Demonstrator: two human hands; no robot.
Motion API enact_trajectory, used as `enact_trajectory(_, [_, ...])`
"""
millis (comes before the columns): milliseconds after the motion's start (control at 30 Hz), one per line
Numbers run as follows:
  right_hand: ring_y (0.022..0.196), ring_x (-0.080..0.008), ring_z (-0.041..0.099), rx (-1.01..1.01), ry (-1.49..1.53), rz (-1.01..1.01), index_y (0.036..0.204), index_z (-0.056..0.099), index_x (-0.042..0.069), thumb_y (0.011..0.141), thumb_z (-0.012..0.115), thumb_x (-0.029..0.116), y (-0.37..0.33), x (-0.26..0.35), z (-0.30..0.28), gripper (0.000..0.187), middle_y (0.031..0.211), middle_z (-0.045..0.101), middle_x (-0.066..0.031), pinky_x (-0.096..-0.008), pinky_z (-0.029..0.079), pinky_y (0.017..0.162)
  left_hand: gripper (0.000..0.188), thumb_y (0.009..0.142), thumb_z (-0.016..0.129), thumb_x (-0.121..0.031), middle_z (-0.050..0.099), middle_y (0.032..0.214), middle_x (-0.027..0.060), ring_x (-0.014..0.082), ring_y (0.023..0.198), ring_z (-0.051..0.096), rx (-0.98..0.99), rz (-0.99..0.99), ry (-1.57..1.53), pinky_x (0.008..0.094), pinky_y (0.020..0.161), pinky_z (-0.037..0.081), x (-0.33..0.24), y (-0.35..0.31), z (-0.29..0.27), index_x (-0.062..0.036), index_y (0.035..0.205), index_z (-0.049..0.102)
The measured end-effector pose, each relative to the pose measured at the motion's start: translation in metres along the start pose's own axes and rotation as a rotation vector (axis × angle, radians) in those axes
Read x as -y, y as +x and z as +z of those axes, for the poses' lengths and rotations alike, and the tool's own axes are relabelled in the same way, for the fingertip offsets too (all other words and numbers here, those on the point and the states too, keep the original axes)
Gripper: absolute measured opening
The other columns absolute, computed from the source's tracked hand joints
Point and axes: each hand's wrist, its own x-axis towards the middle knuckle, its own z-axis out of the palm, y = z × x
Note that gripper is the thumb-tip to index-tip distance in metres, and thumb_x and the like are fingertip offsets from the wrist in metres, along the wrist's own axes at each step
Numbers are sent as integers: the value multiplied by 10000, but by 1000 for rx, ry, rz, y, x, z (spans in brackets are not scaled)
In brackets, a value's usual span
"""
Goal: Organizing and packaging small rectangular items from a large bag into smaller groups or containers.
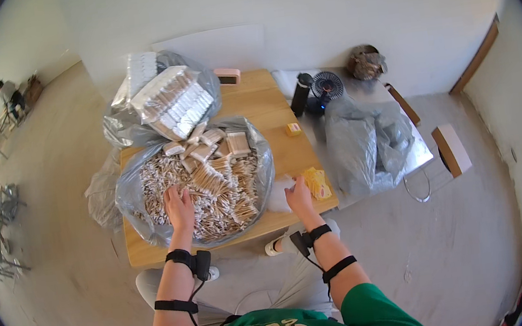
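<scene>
A wooden table (267,107) carries a wide open clear plastic bag (131,192) heaped with loose cotton swabs (219,197) and small packed bundles (207,149). My left hand (179,207) lies flat on the swab heap, fingers spread among them. My right hand (297,194) rests at the table's front right edge on a small clear plastic pouch (280,193), beside a stack of yellow labels (317,182). Whether the right fingers pinch the pouch is hard to tell.
Behind the heap a second clear bag (168,99) holds stacked packs. A small yellow box (293,129) and a pink case (227,75) lie on the table. To the right stand a black bottle (300,93), a small fan (327,84), grey bags (362,141) and a white box (451,149).
</scene>
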Motion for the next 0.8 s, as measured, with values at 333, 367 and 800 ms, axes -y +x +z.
enact_trajectory(333, [867, -355, 536, -334, -374, -609, 1029, 524, 22, 787, 608, 128, 6, 88, -16, 277, 965, 566, -182, -432, 435, 771, 636, 895, 361, -502, 65, 1491, 119, 315, 1370, 14, 413, -119, 277, 473, 1088, -6, 39, -8, 9, -129, 1399, 255])
enact_trajectory(367, [878, -353, 536, -232, -281, -673, 1023, 528, 23, 794, 597, 118, 10, 104, -9, 257, 967, 568, -173, -430, 436, 769, 624, 902, 363, -489, 73, 1488, 124, 318, 1368, 20, 406, -106, 281, 483, 1085, 0, 39, -6, 7, -129, 1398, 250])
enact_trajectory(800, [894, -395, 560, -59, -270, -260, 1044, 501, 45, 793, 545, 183, 86, 154, 81, 290, 935, 603, -215, -468, 423, 790, 723, 882, 292, -585, -45, 1494, 127, 326, 1368, -74, 615, -149, 198, 476, 1077, -47, 31, 3, -5, -150, 1436, 131])
